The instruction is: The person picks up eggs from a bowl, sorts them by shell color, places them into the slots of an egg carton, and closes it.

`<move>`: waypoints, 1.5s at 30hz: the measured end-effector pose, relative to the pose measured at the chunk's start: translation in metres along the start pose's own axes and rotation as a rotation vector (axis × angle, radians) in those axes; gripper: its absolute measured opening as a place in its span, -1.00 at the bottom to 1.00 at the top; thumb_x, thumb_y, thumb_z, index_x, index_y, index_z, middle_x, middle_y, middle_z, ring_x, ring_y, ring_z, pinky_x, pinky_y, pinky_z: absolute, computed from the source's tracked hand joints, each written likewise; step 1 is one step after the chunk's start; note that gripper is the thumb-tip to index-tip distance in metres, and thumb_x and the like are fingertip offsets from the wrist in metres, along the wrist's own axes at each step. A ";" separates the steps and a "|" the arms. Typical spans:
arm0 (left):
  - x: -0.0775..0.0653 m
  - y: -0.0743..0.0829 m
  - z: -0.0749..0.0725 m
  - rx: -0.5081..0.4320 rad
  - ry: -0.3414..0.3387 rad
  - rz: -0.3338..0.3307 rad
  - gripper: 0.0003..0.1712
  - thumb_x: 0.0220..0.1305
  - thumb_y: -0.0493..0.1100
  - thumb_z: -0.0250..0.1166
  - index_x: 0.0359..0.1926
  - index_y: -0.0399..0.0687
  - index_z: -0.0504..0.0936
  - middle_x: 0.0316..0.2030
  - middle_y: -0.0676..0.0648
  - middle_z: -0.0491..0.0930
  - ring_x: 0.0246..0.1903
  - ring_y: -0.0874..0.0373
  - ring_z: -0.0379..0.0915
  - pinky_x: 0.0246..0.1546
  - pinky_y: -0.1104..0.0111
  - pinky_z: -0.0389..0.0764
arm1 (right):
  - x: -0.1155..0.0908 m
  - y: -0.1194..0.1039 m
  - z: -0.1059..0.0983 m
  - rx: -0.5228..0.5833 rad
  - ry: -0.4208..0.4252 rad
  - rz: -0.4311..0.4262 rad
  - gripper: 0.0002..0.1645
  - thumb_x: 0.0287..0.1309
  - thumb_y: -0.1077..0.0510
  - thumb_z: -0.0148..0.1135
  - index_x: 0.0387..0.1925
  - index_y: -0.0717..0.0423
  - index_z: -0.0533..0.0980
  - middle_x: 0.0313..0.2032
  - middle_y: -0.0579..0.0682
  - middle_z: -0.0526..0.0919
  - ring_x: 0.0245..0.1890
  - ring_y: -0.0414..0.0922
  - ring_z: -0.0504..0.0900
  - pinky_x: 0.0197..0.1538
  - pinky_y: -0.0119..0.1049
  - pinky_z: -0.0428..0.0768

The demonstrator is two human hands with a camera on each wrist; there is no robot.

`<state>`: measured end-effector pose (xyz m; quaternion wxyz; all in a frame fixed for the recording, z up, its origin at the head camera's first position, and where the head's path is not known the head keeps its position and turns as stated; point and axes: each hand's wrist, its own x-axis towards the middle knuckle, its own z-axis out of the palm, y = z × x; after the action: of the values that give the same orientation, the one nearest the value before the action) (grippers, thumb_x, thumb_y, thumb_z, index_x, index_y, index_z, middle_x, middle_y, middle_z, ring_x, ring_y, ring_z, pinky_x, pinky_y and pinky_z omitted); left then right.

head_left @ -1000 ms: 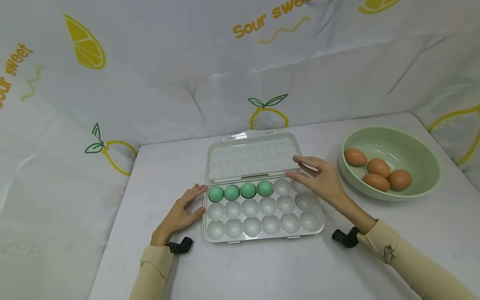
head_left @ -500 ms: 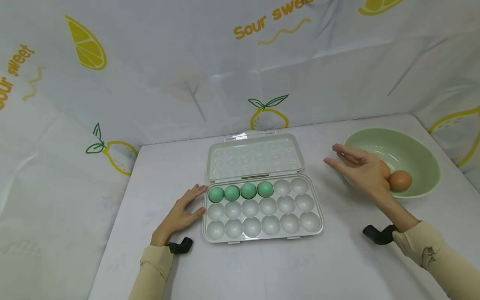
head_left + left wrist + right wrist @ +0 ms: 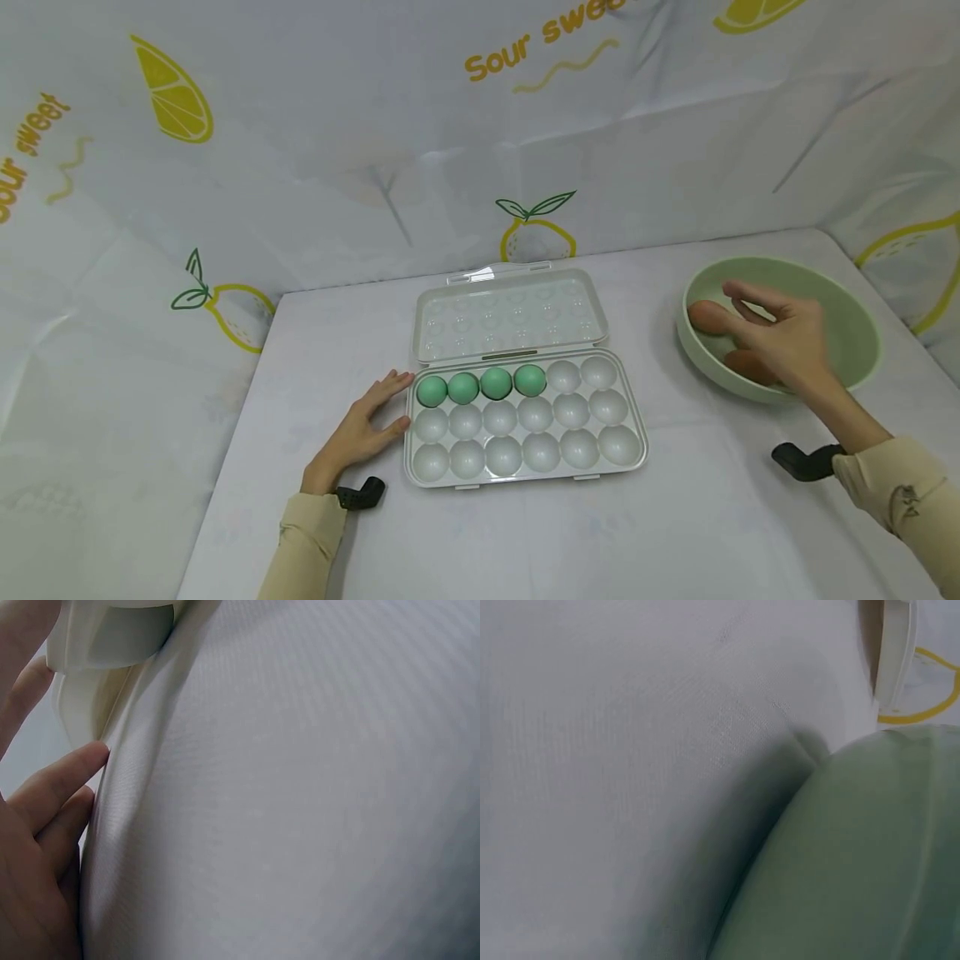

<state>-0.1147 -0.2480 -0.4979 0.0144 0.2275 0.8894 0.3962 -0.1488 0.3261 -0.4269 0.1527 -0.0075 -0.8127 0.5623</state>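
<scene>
A clear plastic egg box point(image 3: 525, 477) lies with its lid point(image 3: 510, 308) folded back. Four-sided cups are not seen; its round cups stand in rows, and several green egg-like balls point(image 3: 497, 382) fill the left part of the back row. My left hand point(image 3: 360, 427) rests its straight fingertips and thumb at the box's left end. Over the green bowl point(image 3: 855, 333) is my right hand point(image 3: 787, 333), thumb and fingers spread apart above brown eggs point(image 3: 708, 317). The hand hides part of the eggs. The right wrist view catches the bowl's outer wall point(image 3: 855, 862) but no hand.
A white cloth covers the table point(image 3: 540, 542), and a lemon-print cloth point(image 3: 337, 167) hangs behind it. Black wrist cameras point(image 3: 806, 461) sit below both hands. The bowl's raised rim stands right of the box.
My right hand has moved right, from the box's back right corner to above the bowl. My left hand has stayed at the box's left end.
</scene>
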 end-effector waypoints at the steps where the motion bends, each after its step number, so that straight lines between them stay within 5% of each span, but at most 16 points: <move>1: 0.000 0.000 0.000 -0.002 0.001 0.001 -0.27 0.27 -0.16 0.43 0.44 -0.08 0.44 0.42 -0.24 0.44 0.51 -0.37 0.13 0.54 -0.34 0.03 | 0.000 0.001 0.000 0.002 0.004 0.020 -0.46 0.09 0.38 0.48 0.16 0.24 0.63 -0.15 -0.61 0.72 -0.09 -0.62 0.69 -0.01 -0.72 0.64; 7: -0.001 0.000 0.000 0.000 0.004 0.001 -0.27 0.28 -0.15 0.43 0.44 -0.06 0.44 0.42 -0.24 0.44 0.51 -0.37 0.14 0.54 -0.34 0.04 | 0.003 0.003 -0.001 -0.014 -0.005 0.106 -0.48 0.10 0.28 0.52 0.14 0.03 0.66 -0.19 -0.69 0.69 -0.12 -0.67 0.66 -0.04 -0.79 0.60; 13: -0.001 0.000 0.001 0.006 0.001 -0.009 -0.26 0.27 -0.15 0.43 0.45 -0.01 0.43 0.43 -0.21 0.44 0.52 -0.33 0.14 0.56 -0.29 0.04 | 0.005 0.006 -0.002 -0.059 -0.014 0.119 -0.45 0.08 0.23 0.55 0.16 0.13 0.65 -0.24 -0.75 0.65 -0.13 -0.70 0.62 -0.06 -0.82 0.58; 19: 0.000 0.002 0.000 0.008 0.004 -0.013 -0.26 0.26 -0.16 0.44 0.45 0.01 0.44 0.43 -0.20 0.45 0.52 -0.31 0.15 0.57 -0.25 0.06 | 0.007 0.011 -0.007 -0.221 -0.036 0.125 -0.30 0.06 0.06 0.60 0.19 0.31 0.59 -0.37 -0.92 0.49 -0.37 -0.80 0.56 -0.22 -0.90 0.49; 26: 0.000 0.002 0.000 0.005 -0.001 -0.006 -0.26 0.26 -0.17 0.44 0.44 -0.01 0.44 0.43 -0.20 0.44 0.52 -0.32 0.14 0.56 -0.27 0.05 | 0.011 0.016 -0.008 -0.372 -0.041 0.042 -0.35 0.03 0.08 0.60 0.11 0.34 0.63 -0.43 -1.00 0.34 -0.42 -0.90 0.41 -0.23 -0.97 0.31; 28: -0.001 0.002 -0.001 -0.001 -0.004 -0.014 -0.26 0.26 -0.17 0.44 0.45 0.01 0.44 0.43 -0.19 0.44 0.53 -0.30 0.13 0.57 -0.26 0.04 | 0.013 0.016 -0.006 -0.405 -0.043 -0.009 -0.39 0.02 0.13 0.60 0.08 0.36 0.64 -0.30 -0.75 0.63 -0.43 -0.92 0.37 -0.26 -0.96 0.30; 30: -0.001 0.002 -0.001 0.000 -0.003 -0.012 -0.26 0.26 -0.17 0.44 0.44 0.00 0.44 0.43 -0.20 0.44 0.53 -0.31 0.14 0.57 -0.26 0.04 | 0.014 0.017 -0.005 -0.429 -0.052 -0.062 -0.43 -0.01 0.20 0.59 0.05 0.37 0.65 -0.15 -0.29 0.80 -0.41 -0.94 0.33 -0.27 -0.96 0.29; 33: -0.001 0.001 0.000 0.004 0.002 -0.001 -0.26 0.25 -0.18 0.44 0.44 -0.02 0.45 0.42 -0.21 0.45 0.52 -0.33 0.15 0.55 -0.28 0.05 | 0.015 0.019 -0.001 -0.467 -0.085 -0.141 -0.45 -0.07 0.30 0.58 0.03 0.41 0.65 -0.02 0.41 0.69 -0.33 -0.93 0.28 -0.28 -0.93 0.27; 37: 0.000 -0.001 0.001 -0.003 0.006 0.020 -0.27 0.26 -0.18 0.44 0.43 -0.06 0.45 0.41 -0.24 0.45 0.50 -0.38 0.15 0.53 -0.35 0.06 | 0.017 0.022 0.003 -0.535 -0.138 -0.182 -0.40 -0.13 0.33 0.60 0.02 0.46 0.63 -0.07 0.49 0.69 -0.21 -0.24 0.71 -0.30 -0.85 0.22; 40: 0.000 -0.002 0.001 -0.010 0.003 0.024 -0.27 0.27 -0.16 0.44 0.43 -0.08 0.45 0.42 -0.26 0.45 0.50 -0.39 0.15 0.52 -0.38 0.05 | 0.018 0.024 0.006 -0.563 -0.157 -0.172 -0.37 -0.13 0.32 0.61 0.03 0.48 0.61 -0.08 0.53 0.67 -0.14 0.40 0.67 -0.36 -0.81 0.19; 45: 0.000 0.000 0.000 -0.010 0.000 0.020 -0.27 0.27 -0.16 0.44 0.43 -0.08 0.45 0.42 -0.25 0.44 0.51 -0.39 0.14 0.53 -0.36 0.04 | 0.018 0.025 0.007 -0.561 -0.143 -0.164 -0.38 -0.14 0.32 0.61 0.03 0.45 0.62 -0.08 0.52 0.67 -0.13 0.45 0.66 -0.37 -0.82 0.18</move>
<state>-0.1152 -0.2483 -0.4977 0.0114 0.2364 0.8851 0.4008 -0.1721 0.3321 -0.4477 0.1321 0.0556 -0.9428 0.3010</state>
